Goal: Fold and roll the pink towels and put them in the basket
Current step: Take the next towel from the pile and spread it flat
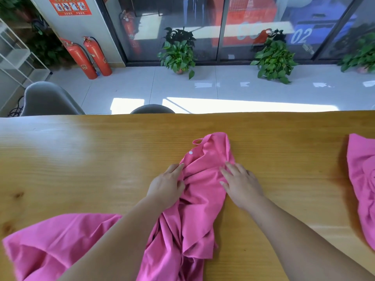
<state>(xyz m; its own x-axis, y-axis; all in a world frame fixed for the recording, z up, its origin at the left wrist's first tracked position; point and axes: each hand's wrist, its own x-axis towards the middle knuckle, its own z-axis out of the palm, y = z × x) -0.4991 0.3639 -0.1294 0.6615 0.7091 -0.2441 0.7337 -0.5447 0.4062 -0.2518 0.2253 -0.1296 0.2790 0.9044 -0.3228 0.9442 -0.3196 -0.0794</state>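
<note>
One head-worn wide-angle view, aimed forward and down.
Looks from above the near edge of the long yellow-brown wooden table point(81, 159), close over the left hand point(166, 186) and right hand point(241, 184) on the crumpled pink cloth towel point(203, 199) at centre frame; faces across the tabletop to the pale tiled floor point(223, 92) and the dark-framed glass wall point(182, 17) beyond; bows the table's far edge and crops the scene at left, right and bottom.

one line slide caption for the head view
Left hand and right hand rest on a crumpled pink towel on a wooden table; more pink cloth at left, another pink towel at right.
</note>
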